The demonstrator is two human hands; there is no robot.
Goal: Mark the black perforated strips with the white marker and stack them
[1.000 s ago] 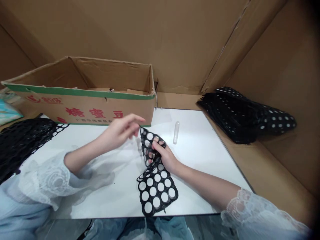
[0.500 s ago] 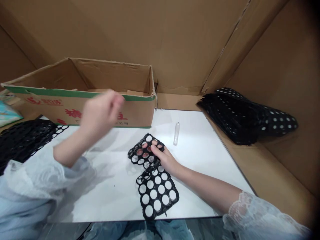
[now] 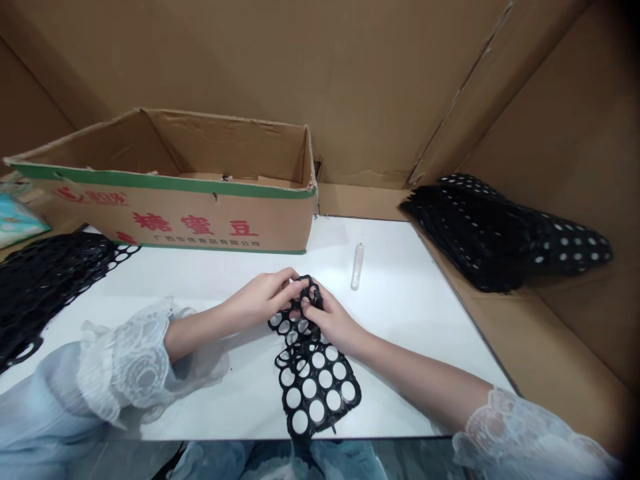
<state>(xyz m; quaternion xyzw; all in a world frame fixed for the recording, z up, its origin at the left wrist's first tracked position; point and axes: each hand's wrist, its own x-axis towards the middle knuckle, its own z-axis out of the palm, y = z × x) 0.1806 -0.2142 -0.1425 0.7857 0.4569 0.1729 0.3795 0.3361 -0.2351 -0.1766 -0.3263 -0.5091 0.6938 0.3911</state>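
Note:
A black sheet full of round holes (image 3: 320,383) lies at the front middle of the white table, its far end bunched and lifted. My right hand (image 3: 333,317) grips that far end, thumb on top. From the left, my left hand (image 3: 270,297) pinches the upper edge of the same sheet between thumb and fingers. The two hands are close together, and the fingertips under the sheet are partly hidden. A small clear plastic tube (image 3: 357,267) rests on the table beyond my right hand.
An open cardboard box (image 3: 165,213) with a green rim stands at the back left. Black perforated sheets (image 3: 45,287) are heaped at the left; a pile of black dotted sheets (image 3: 480,233) sits at the right. Cardboard walls (image 3: 360,87) enclose the table (image 3: 410,320).
My left hand has come down from in front of the box to the sheet and now pinches its far edge. My right hand has kept its hold, and that end is more bunched.

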